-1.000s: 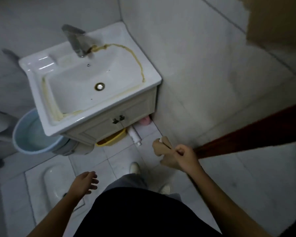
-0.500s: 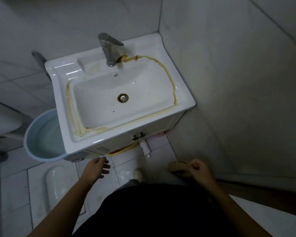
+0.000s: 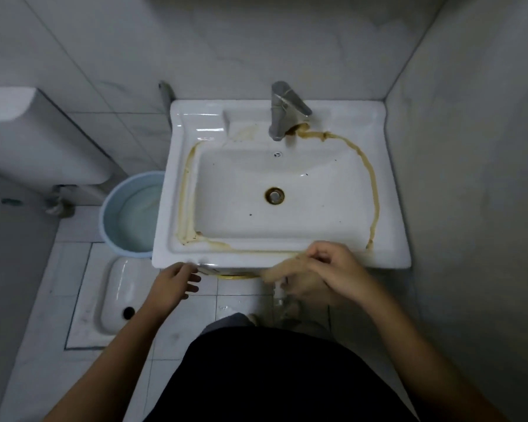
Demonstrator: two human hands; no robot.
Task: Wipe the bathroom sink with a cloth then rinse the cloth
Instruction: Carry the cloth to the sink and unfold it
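The right hand (image 3: 333, 269) holds a beige cloth (image 3: 282, 269), with the fingers pinched together on its upper edge. The cloth hangs down from the hand and is blurred, so its folds are not clear. It is at the front rim of the sink (image 3: 390, 257), on the right half, and I cannot tell if it touches the rim or is only in front of it.

The left hand (image 3: 173, 283) is empty, its fingers are spread apart and a little curled. It is just in front of the left part of the front rim, near the edge but not clearly touching it.

The sink is white and rectangular, placed in the corner against the tiled wall (image 3: 256, 41). A yellow-brown stain line (image 3: 374, 190) runs around the basin, from the base of the faucet (image 3: 282, 112) down the right side, along the front, and up the left side. There is also a pale stain patch on the back ledge, left of the faucet. The drain (image 3: 274, 195) is in the middle of the basin and has a brownish ring. Some small dark specks lie on the basin surface.

To the left of the sink stands a light blue bucket (image 3: 116, 208) with water in it, partly under the sink edge. In front of the bucket a white squat toilet (image 3: 116, 296) is set in the floor
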